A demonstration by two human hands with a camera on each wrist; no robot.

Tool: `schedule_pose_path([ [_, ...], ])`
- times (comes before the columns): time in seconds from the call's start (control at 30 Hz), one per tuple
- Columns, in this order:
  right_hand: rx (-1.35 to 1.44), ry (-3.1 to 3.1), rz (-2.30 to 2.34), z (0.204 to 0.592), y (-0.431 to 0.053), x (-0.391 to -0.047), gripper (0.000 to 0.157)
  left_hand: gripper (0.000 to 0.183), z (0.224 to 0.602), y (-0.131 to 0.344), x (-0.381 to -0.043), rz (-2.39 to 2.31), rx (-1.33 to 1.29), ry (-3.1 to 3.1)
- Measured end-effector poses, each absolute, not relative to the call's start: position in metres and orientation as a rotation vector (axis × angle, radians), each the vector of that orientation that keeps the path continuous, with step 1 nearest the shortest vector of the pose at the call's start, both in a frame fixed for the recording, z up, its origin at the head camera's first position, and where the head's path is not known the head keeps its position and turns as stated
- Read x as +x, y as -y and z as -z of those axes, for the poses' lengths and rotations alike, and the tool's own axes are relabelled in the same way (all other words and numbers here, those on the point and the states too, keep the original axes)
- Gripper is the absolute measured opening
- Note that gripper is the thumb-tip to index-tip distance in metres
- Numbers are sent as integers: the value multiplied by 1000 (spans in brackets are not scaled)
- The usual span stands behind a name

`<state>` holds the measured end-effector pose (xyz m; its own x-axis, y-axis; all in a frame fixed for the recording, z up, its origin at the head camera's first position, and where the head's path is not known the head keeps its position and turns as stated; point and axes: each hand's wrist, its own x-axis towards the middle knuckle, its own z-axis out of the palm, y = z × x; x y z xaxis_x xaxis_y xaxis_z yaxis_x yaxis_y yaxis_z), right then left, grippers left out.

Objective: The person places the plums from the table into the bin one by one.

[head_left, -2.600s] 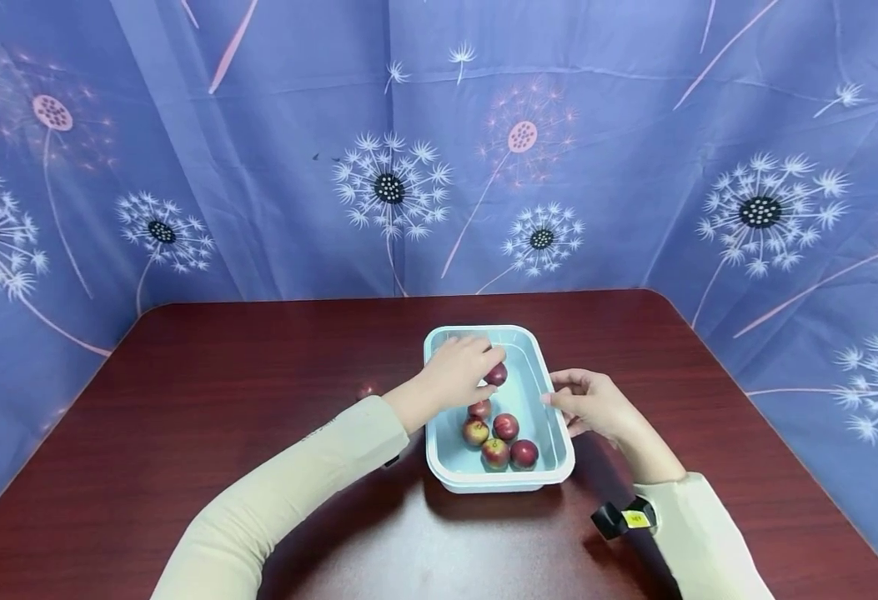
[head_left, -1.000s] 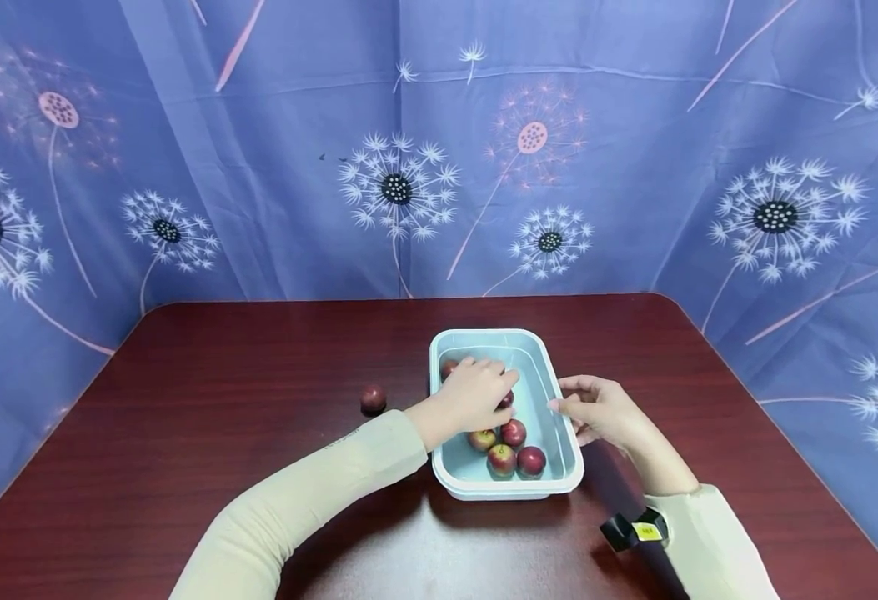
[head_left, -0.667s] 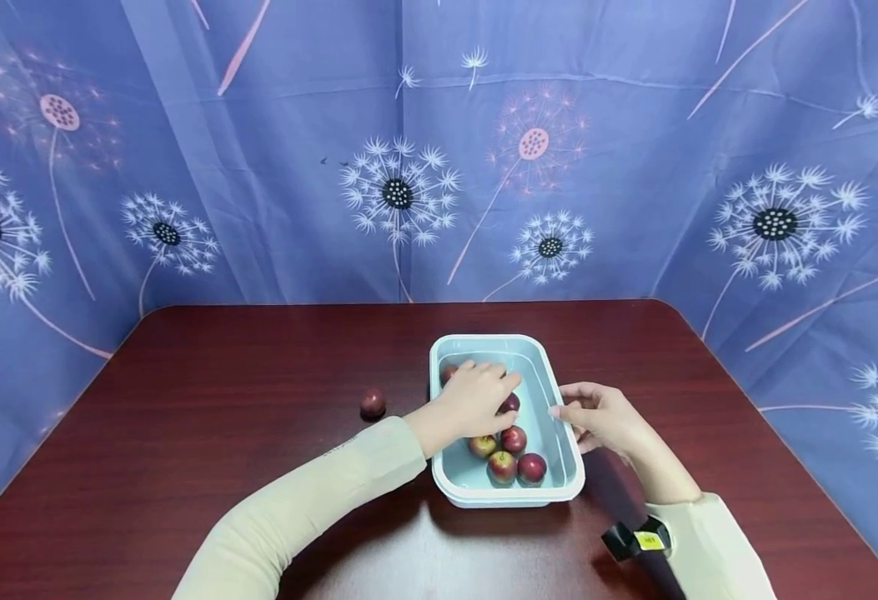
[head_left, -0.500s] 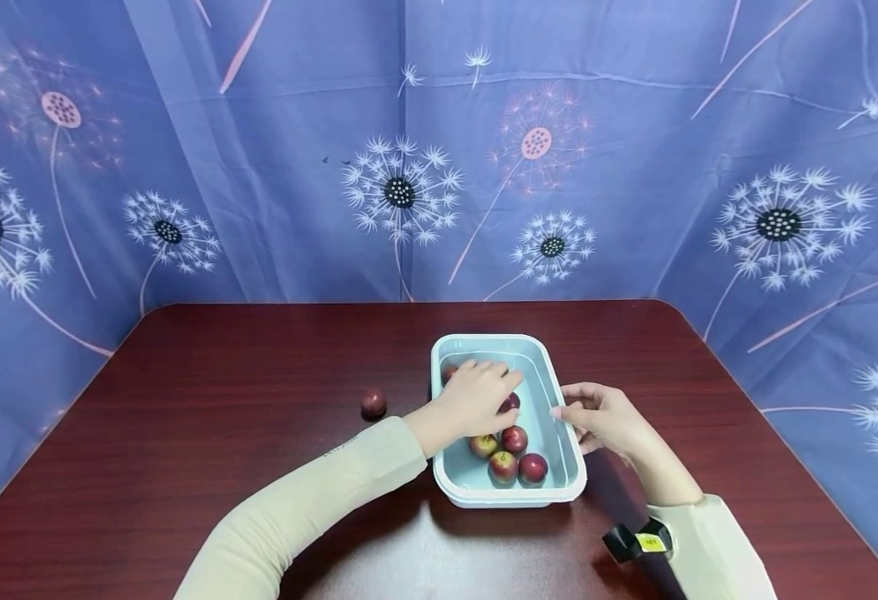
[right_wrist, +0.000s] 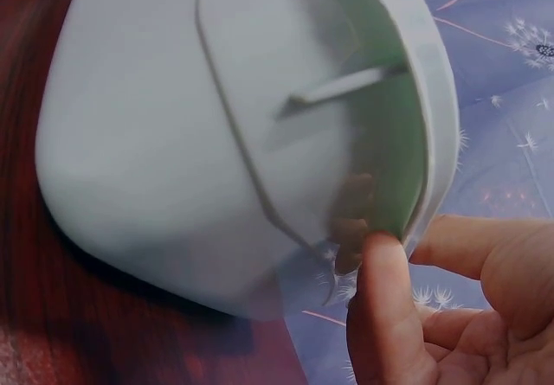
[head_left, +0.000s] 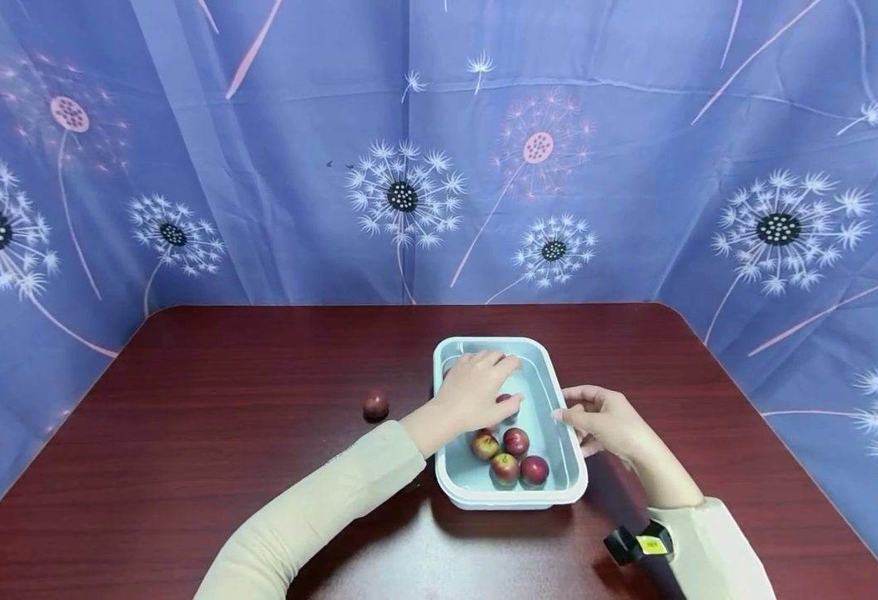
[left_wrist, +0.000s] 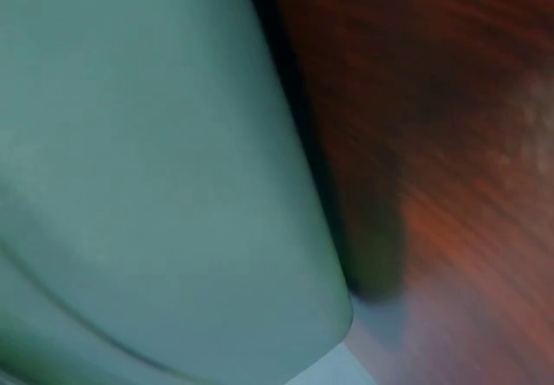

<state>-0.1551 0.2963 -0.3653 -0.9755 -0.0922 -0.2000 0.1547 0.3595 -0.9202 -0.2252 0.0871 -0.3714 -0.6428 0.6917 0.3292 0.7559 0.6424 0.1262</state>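
Observation:
A light-blue plastic tub [head_left: 446, 487] stands on the table with several red and yellow-red plums [head_left: 504, 469] inside. My left hand [head_left: 472, 392] reaches in over the left wall, fingers spread, its thumb just over a dark plum [head_left: 508, 402]. Part of another plum at the tub's far left is hidden behind this hand. At the right rim, my right hand [head_left: 607, 425] pinches the tub's edge, thumb on top and fingers beneath; the right wrist view shows the thumb [right_wrist: 446, 245] at the rim. Only the tub's outer wall [left_wrist: 173, 177] and table appear in the left wrist view.
One loose plum [head_left: 375, 405] lies on the dark red wooden table [head_left: 258, 367], left of the tub. A blue curtain [head_left: 296, 167] with dandelion prints hangs behind the table and along both sides. A black strap [head_left: 629, 543] with a yellow label sits at the right sleeve.
My left hand has lowered a plum into the tub, and its fingers have since spread off it. The right hand keeps its hold on the rim. The head view has shifted slightly.

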Motion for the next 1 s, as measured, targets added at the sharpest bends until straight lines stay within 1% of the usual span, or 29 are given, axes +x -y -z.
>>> schedule_pose_path([
  [0.27, 70, -2398, 1669, 365, -293, -155, 51, 38, 361, -77, -223, 544, -1096, 2591],
  [0.57, 73, -2419, 1653, 363, -295, -155, 51, 34, 346, -53, -222, 665, -987, 2553],
  [1.0, 69, -2423, 1658, 363, -296, -153, 51, 32, 344, -22, -221, 647, -937, 2567],
])
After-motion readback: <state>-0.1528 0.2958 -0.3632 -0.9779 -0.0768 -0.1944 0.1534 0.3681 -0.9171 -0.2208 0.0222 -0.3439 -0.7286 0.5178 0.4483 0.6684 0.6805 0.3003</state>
